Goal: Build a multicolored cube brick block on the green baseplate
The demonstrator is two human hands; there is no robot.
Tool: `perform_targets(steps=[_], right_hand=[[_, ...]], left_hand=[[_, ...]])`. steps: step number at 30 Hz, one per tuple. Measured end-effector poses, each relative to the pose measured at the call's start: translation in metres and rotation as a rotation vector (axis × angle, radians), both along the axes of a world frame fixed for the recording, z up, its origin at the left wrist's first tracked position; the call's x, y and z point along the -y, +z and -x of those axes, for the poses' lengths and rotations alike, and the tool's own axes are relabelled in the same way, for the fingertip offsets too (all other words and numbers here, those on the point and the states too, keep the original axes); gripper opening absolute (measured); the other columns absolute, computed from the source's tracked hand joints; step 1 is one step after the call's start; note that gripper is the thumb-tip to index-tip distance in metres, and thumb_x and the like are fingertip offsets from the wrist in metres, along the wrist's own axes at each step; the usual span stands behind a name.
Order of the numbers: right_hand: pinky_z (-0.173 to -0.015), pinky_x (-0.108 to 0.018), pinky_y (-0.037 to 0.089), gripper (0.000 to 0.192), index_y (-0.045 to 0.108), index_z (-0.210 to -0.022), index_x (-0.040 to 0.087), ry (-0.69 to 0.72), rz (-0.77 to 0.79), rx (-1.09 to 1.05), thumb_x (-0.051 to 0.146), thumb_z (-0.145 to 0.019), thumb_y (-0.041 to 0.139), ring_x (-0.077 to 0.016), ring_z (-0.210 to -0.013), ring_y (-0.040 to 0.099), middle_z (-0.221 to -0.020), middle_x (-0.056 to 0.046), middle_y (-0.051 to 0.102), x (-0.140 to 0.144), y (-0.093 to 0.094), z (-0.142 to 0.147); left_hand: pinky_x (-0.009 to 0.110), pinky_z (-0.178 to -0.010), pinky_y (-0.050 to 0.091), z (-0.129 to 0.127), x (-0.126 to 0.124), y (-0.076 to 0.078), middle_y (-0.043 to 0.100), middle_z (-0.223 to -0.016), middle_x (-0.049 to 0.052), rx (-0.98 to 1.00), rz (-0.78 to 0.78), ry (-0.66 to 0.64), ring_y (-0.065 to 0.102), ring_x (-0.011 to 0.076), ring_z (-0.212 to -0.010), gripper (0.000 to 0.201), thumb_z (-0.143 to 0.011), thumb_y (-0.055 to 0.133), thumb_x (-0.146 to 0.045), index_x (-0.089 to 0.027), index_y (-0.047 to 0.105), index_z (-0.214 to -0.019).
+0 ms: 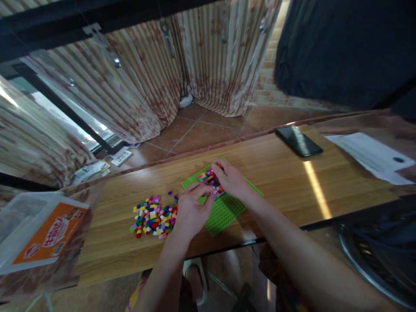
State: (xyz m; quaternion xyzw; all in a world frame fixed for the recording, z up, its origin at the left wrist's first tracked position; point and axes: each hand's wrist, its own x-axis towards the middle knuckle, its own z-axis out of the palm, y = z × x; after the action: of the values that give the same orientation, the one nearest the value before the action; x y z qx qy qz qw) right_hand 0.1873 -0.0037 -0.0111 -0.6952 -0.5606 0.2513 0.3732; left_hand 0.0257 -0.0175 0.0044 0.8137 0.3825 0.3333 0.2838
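Observation:
A green studded baseplate (227, 208) lies on the wooden table (279, 173). A patch of small coloured bricks (209, 178) is built on its far part. My right hand (231, 178) rests on that patch, fingers pressing on the bricks. My left hand (192, 208) sits at the plate's left edge, fingertips pinched together next to the patch; what they hold is too small to tell. A loose pile of small coloured bricks (152, 216) lies on the table just left of my left hand.
A black phone (299, 141) lies at the table's far edge. White papers (370, 156) lie to the right. A plastic bag with an orange label (42, 236) sits at the left end. Curtains and tiled floor are beyond.

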Motion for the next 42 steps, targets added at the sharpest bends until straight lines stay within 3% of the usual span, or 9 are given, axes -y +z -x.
perform_targets(steps=[5, 16, 22, 34, 42], right_hand=[[-0.096, -0.034, 0.043, 0.039, 0.059, -0.12, 0.014, 0.0, 0.008, 0.008, 0.037, -0.096, 0.038, -0.0211, -0.111, 0.06, -0.119, -0.013, 0.065, 0.0, -0.001, 0.0], [-0.099, -0.035, 0.043, 0.037, 0.057, -0.123, 0.017, -0.01, 0.009, 0.03, 0.036, -0.095, 0.042, -0.021, -0.115, 0.059, -0.125, -0.012, 0.063, 0.0, 0.0, 0.0], [-0.1, -0.034, 0.042, 0.039, 0.056, -0.125, 0.014, -0.009, 0.012, 0.037, 0.035, -0.095, 0.043, -0.0214, -0.115, 0.059, -0.125, -0.013, 0.063, 0.002, 0.001, 0.001], [-0.099, -0.034, 0.042, 0.038, 0.056, -0.125, 0.016, -0.007, 0.022, 0.064, 0.036, -0.095, 0.043, -0.0213, -0.115, 0.058, -0.122, -0.012, 0.065, 0.002, 0.001, 0.002], [-0.1, -0.035, 0.042, 0.041, 0.055, -0.127, 0.014, -0.012, 0.029, 0.067, 0.037, -0.095, 0.043, -0.0222, -0.115, 0.059, -0.124, -0.013, 0.064, 0.004, 0.002, 0.002]], left_hand=[[0.032, -0.087, 0.05, -0.007, -0.003, -0.01, 0.068, -0.091, 0.003, -0.035, -0.074, 0.059, 0.064, 0.0169, -0.089, 0.01, -0.081, 0.065, -0.018, -0.023, 0.072, -0.078], [0.031, -0.086, 0.05, -0.016, -0.002, -0.014, 0.066, -0.087, 0.002, 0.062, -0.025, 0.119, 0.063, 0.0159, -0.087, 0.012, -0.077, 0.063, -0.011, -0.021, 0.069, -0.075], [0.029, -0.082, 0.05, -0.016, 0.0, -0.015, 0.065, -0.085, 0.002, 0.056, -0.075, 0.105, 0.063, 0.0152, -0.083, 0.014, -0.078, 0.063, -0.009, -0.021, 0.069, -0.074], [0.033, -0.084, 0.048, -0.008, 0.003, -0.018, 0.066, -0.092, 0.004, -0.151, -0.282, 0.043, 0.061, 0.0177, -0.09, 0.016, -0.087, 0.056, -0.017, -0.021, 0.068, -0.077], [0.033, -0.085, 0.049, -0.008, 0.004, -0.021, 0.065, -0.094, 0.005, -0.126, -0.281, 0.041, 0.06, 0.0178, -0.092, 0.017, -0.088, 0.054, -0.017, -0.021, 0.069, -0.081]])
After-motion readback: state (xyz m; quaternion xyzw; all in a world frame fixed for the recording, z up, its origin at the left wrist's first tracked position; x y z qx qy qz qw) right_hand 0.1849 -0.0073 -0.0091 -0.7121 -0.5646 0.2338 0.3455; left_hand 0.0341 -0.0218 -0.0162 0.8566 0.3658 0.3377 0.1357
